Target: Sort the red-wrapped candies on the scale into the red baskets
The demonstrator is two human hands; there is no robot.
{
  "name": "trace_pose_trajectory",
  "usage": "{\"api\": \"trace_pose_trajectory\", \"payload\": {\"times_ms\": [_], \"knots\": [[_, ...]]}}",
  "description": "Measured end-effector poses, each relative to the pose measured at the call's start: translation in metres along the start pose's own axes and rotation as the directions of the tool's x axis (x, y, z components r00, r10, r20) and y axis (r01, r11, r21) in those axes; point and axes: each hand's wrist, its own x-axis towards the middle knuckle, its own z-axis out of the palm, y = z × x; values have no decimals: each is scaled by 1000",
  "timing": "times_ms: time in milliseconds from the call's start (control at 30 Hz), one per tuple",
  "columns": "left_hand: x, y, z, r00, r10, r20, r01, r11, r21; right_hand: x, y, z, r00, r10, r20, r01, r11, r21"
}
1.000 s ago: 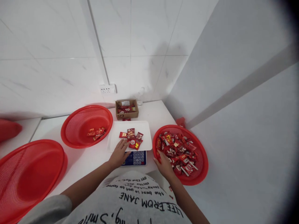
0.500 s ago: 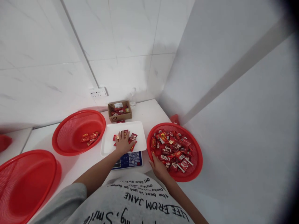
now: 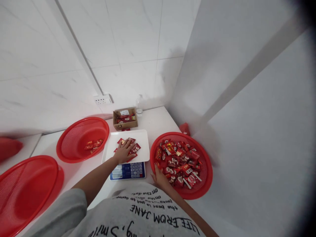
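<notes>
My left hand [image 3: 123, 152] lies with fingers spread over several small red snack packets [image 3: 134, 148] on a white tray [image 3: 144, 141]. The tray sits on a digital scale, whose blue keypad panel [image 3: 128, 171] shows along the front. To the right, my right hand [image 3: 161, 181] grips the near left rim of a red mesh basket [image 3: 208, 179], its thumb outside and its fingers partly hidden inside. Many wrapped red packets [image 3: 184, 161] fill the bottom of that basket; two white sticks or strips show among them.
Left of the tray stands a red basket [image 3: 64, 144] holding a few packets [image 3: 93, 144]. Another red basket [image 3: 53, 197] is nearer on the left. Behind the tray are a cardboard box [image 3: 125, 124] of packets and a clear bottle [image 3: 139, 108]. Walls border the table's back and right.
The view has shifted a little. My left hand has moved slightly left across the tray, its fingers still on the packets. My right hand stays at the basket's rim.
</notes>
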Motion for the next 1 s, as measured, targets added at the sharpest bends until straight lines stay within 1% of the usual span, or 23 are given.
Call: {"api": "trace_pose_trajectory", "payload": {"times_ms": [67,100,167,200,233,267,333,400,467,500,567,633,700,800,900,1000], "knots": [[-4,-3,-3,1000,7,22,-7,1000,-3,0,-2,-1,999,24,24,-24,1000,-7],[-7,-2,-4,1000,-10,18,10,1000,-5,0,-3,-2,999,37,36,-37,999,-13],[-13,4,-4,996,-86,-16,86,996,-7,-1,-6,-4,999,32,43,-32,999,-15],[-16,8,-3,988,-148,-42,148,989,-12,-2,-7,-4,999,29,42,-29,999,-14],[-19,13,-2,972,-225,-69,224,974,-22,-3,-7,-5,999,29,45,-28,1000,-12],[-20,19,0,947,-308,-91,305,951,-38,-4,-7,-5,999,26,48,-26,1000,-9],[-19,29,2,879,-462,-117,455,886,-84,-4,-6,-5,999,18,51,-18,1000,0],[-14,36,3,810,-576,-112,561,816,-136,-5,-5,-4,999,1,42,-1,1000,10],[-6,40,2,756,-650,-72,632,755,-174,-5,-4,-4,1000,-16,25,15,1000,19],[-3,41,2,739,-673,-43,656,732,-184,-6,-5,-4,1000,-21,18,20,999,24],[3,42,1,727,-686,13,677,713,-182,-7,-6,-5,1000,-17,17,17,999,34],[6,40,3,740,-672,39,668,726,-164,-9,-9,-6,1000,-8,19,7,999,46],[6,37,5,764,-644,34,641,752,-152,-11,-11,-8,1000,-12,9,11,999,45],[2,28,9,822,-570,5,565,814,-136,-13,-14,-9,1000,-4,-9,4,1000,6],[-2,14,10,895,-447,1,445,891,-92,-13,-14,-8,1000,11,-2,-11,1000,-21],[-4,-2,6,957,-290,18,291,955,-51,-12,-11,-7,1000,1,-5,-1,1000,-16]]}}
